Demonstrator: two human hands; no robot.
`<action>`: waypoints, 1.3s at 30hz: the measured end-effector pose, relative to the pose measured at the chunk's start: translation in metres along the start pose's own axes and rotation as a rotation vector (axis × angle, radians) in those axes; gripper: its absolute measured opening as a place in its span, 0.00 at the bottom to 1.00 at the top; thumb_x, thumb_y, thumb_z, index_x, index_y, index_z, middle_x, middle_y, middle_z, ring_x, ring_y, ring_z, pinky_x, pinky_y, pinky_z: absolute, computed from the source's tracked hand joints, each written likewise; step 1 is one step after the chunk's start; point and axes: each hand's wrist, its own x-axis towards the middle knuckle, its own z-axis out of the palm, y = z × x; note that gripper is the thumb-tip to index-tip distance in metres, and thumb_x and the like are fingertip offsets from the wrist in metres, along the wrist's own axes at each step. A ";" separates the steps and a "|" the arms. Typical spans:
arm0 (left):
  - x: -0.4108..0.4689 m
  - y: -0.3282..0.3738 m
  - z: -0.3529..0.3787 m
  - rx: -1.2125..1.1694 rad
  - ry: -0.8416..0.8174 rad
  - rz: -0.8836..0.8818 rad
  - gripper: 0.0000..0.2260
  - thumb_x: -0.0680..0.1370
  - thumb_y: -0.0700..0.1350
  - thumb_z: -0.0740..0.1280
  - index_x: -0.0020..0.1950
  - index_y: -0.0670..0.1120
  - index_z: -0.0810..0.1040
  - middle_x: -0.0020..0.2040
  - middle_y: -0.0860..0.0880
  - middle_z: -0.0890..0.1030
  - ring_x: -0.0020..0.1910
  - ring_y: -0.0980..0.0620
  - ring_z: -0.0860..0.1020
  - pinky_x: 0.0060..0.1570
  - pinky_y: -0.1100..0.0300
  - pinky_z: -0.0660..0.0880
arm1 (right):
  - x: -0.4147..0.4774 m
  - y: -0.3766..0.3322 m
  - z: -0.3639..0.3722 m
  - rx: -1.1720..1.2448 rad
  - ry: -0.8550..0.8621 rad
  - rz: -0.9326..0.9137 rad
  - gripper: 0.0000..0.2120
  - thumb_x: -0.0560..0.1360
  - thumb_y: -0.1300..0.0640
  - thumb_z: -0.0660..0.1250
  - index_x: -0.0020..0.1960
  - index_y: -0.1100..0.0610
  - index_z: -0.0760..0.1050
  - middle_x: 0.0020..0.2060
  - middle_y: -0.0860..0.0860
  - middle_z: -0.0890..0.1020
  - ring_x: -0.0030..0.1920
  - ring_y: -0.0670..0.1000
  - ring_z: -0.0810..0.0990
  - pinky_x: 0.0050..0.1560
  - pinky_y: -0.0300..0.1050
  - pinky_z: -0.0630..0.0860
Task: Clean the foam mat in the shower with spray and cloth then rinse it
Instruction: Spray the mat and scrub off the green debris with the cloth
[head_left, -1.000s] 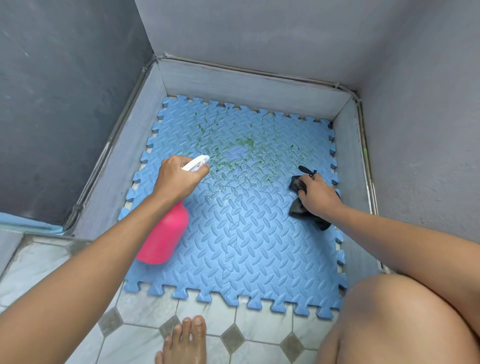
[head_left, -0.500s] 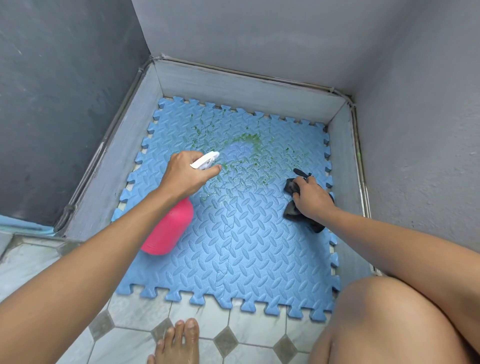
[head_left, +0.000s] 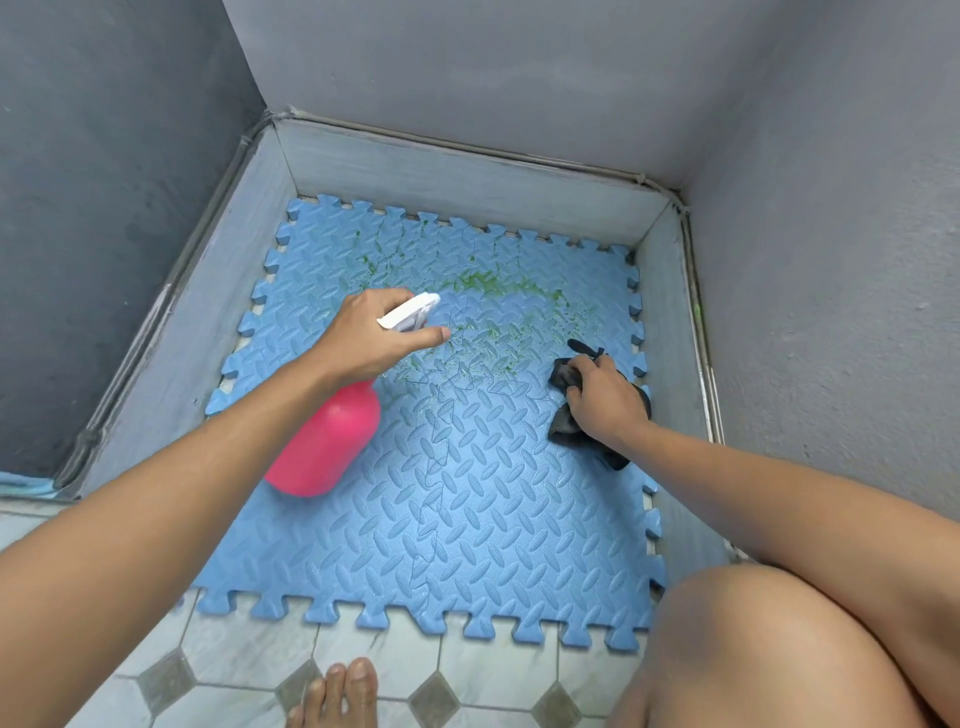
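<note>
We find the blue foam mat (head_left: 467, 519) lying flat in the shower, its toothed edges close to the low grey kerb (head_left: 467, 171) on three sides; green smears (head_left: 483, 283) mark its far half. The left hand (head_left: 371, 338) grips the neck of a pink spray bottle (head_left: 327, 447), one finger stretched out under the white nozzle (head_left: 410, 312), which points toward the smears; the bottle is tilted over the mat's left part. The right hand (head_left: 605, 400) is curled round a dark cloth (head_left: 563, 423), pressing it onto the mat near the right edge; the hands are well apart, the wet stained patch between them and just beyond. Nearer us, a bare foot (head_left: 343, 696) rests on the tiled floor (head_left: 249, 644); a knee (head_left: 753, 649) shows at lower right.
</note>
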 end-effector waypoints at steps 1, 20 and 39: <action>0.003 0.002 0.000 0.002 0.002 -0.004 0.22 0.72 0.58 0.78 0.40 0.40 0.76 0.32 0.46 0.74 0.33 0.50 0.70 0.38 0.54 0.65 | 0.001 0.000 0.000 0.010 0.005 -0.002 0.15 0.79 0.54 0.61 0.64 0.54 0.70 0.58 0.58 0.72 0.53 0.61 0.78 0.52 0.54 0.76; 0.015 -0.020 -0.010 -0.034 0.226 -0.001 0.23 0.72 0.58 0.79 0.39 0.39 0.76 0.32 0.46 0.74 0.31 0.51 0.68 0.34 0.56 0.63 | 0.151 -0.073 -0.015 0.110 0.229 0.134 0.18 0.81 0.51 0.61 0.68 0.57 0.74 0.65 0.60 0.71 0.60 0.64 0.76 0.61 0.54 0.72; -0.017 -0.034 -0.002 0.087 0.055 -0.121 0.25 0.72 0.59 0.78 0.35 0.44 0.70 0.32 0.48 0.71 0.33 0.49 0.69 0.35 0.53 0.63 | 0.077 0.008 -0.002 0.050 0.347 -0.022 0.17 0.80 0.57 0.63 0.68 0.54 0.78 0.54 0.56 0.76 0.56 0.58 0.74 0.53 0.52 0.77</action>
